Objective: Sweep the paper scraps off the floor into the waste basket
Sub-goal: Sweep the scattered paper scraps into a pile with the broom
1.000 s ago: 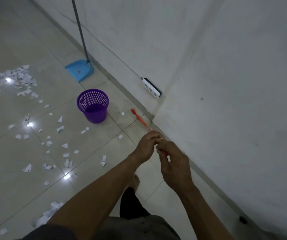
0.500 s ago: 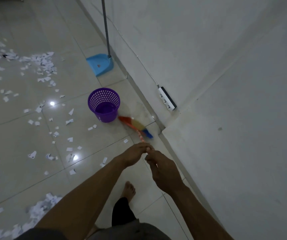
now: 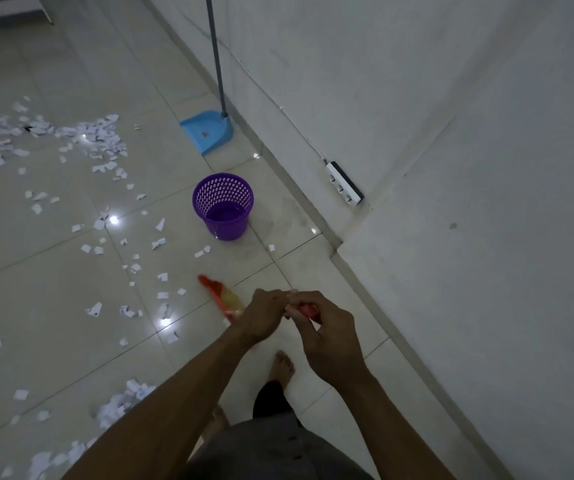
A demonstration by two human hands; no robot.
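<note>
The broom [image 3: 221, 296] is gripped by the left hand [image 3: 265, 315] and the right hand [image 3: 327, 337], its long axis angled forward-left; paper scraps [image 3: 162, 277] lie left of the nearer left hand, the waste basket [image 3: 223, 206] ahead.

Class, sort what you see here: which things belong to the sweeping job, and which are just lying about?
Job: white paper scraps, purple perforated plastic waste basket, blue plastic dustpan, red-handled broom gripped by left hand and right hand.
Lying about: white power strip against the wall, its white cable.

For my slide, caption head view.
Left hand and right hand grip orange broom; white paper scraps near purple plastic basket.
</note>
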